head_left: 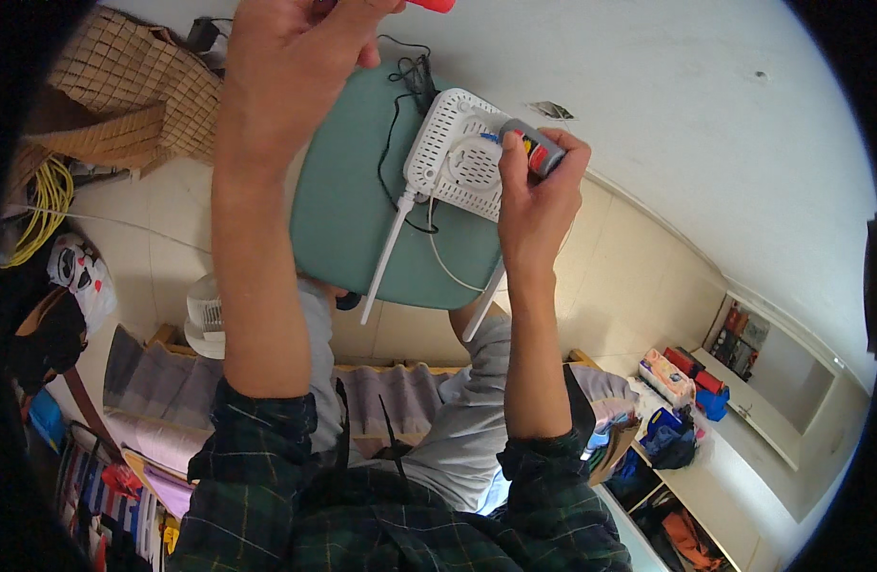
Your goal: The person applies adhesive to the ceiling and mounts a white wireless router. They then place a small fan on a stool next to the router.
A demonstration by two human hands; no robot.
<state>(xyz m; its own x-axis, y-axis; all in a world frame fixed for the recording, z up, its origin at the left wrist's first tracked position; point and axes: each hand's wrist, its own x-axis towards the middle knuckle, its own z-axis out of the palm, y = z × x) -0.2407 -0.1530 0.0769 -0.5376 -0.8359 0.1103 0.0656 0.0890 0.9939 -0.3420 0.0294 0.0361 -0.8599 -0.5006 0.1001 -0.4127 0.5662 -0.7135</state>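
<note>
My left hand point(291, 67) is at the top edge, its fingers partly cut off by the frame. A bright red object point(432, 4) sticks out beyond its fingers, its kind not clear. Lower and to the right, my right hand point(541, 200) grips a small grey rounded device point(522, 133) with red and yellow markings. A white router point(427, 143) lies vented face up beneath that hand, its two antennas point(389, 253) pointing toward me. By the device, a small blue piece point(490, 137) shows over the router. A thin white cable point(437, 243) loops down from it.
The router rests on a green stool point(338, 181), beside a bundled black cord point(415, 81). A white wall point(686, 114) rises on the right. Yellow cable point(46, 205) and a woven mat point(138, 76) lie left. A small white fan point(206, 315) stands by my left forearm.
</note>
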